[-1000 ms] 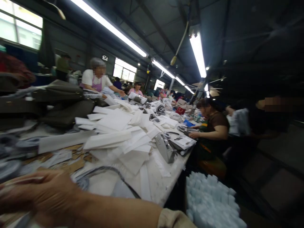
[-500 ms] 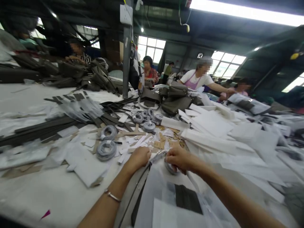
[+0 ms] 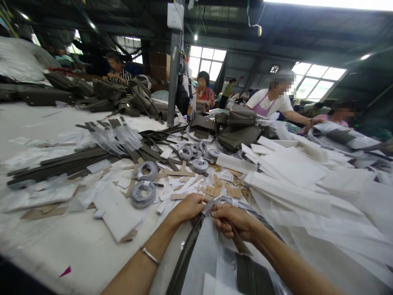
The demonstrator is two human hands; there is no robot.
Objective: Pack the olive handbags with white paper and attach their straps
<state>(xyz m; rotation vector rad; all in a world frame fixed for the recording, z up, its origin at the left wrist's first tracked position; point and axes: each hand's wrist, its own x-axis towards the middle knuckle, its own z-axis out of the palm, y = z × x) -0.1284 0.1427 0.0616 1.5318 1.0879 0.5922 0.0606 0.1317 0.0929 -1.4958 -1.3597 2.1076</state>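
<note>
My left hand (image 3: 193, 208) is closed, its fingertips pinching the plastic-wrapped end of a strap (image 3: 207, 207). Beside it, my right hand (image 3: 233, 219) is closed on a narrow brown strip (image 3: 241, 242) that slants down from under its fingers. Below both hands lies a dark olive bag (image 3: 253, 274), partly covered by pale translucent wrapping (image 3: 201, 252). A dark edge or strap (image 3: 186, 262) runs down the bag's left side. Grey wrapped strapping (image 3: 259, 215) passes behind my right hand. The tips of my right fingers are partly hidden.
Coils of grey wrapped strap (image 3: 143, 194) lie left of my hands among paper and card scraps (image 3: 181, 185). Dark straps (image 3: 70, 162) are spread farther left. White sheets (image 3: 291, 168) pile up at right. Olive bags (image 3: 239, 135) stand behind, near a post (image 3: 173, 78). Co-workers sit or stand beyond.
My right hand held a grey coil before; now it holds a brown strip, with grey strapping behind it. My hands are closer together at the strap end. The view has swung slightly left.
</note>
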